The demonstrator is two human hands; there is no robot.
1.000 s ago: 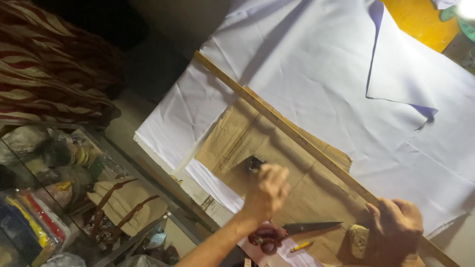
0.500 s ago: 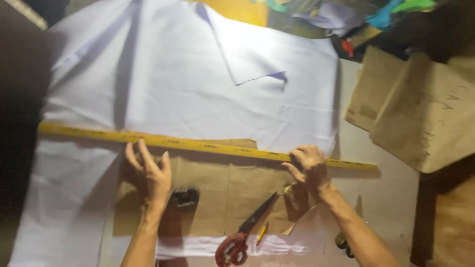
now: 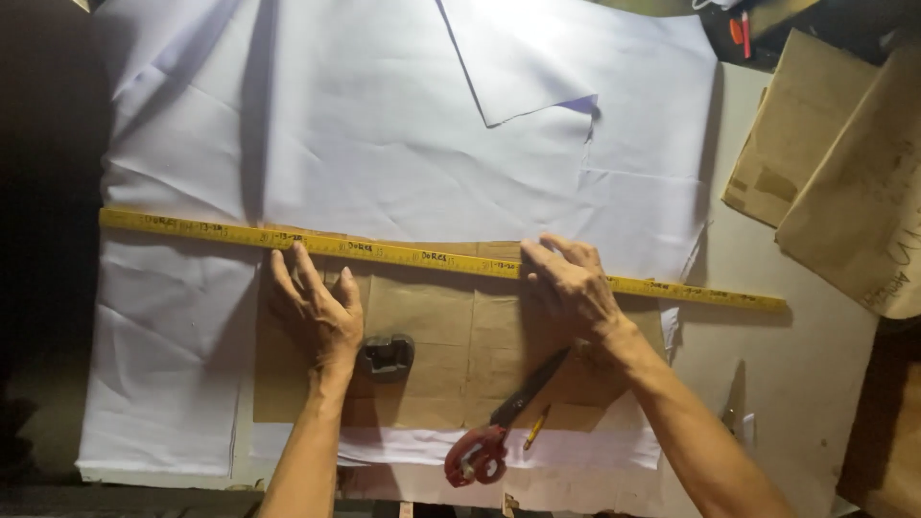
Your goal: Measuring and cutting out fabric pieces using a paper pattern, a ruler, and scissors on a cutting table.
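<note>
Yellow ruler [image 3: 422, 257]: long, lying flat across the white fabric [image 3: 384, 134], running from 9 o'clock down slightly toward 3 o'clock, along the top edge of the brown paper pattern [image 3: 451, 355].

Left hand [image 3: 315, 309]: flat, fingers spread, pressing the brown paper pattern just below the ruler; fingertips touch the ruler's lower edge. No grip closed on anything.

Right hand [image 3: 568, 288]: palm down, fingers resting on the ruler and pattern, holding them by pressure, not clasped around either.

Small dark weight [image 3: 386, 357]: on the pattern, at 4 o'clock of the left hand.

Red-handled scissors [image 3: 499, 422]: closed, at 6 o'clock of the right hand, a pencil [image 3: 535, 428] just beside.

Further brown paper pieces [image 3: 844, 182]: at 2 o'clock on the bench [image 3: 767, 384].

Containers: none seen.
</note>
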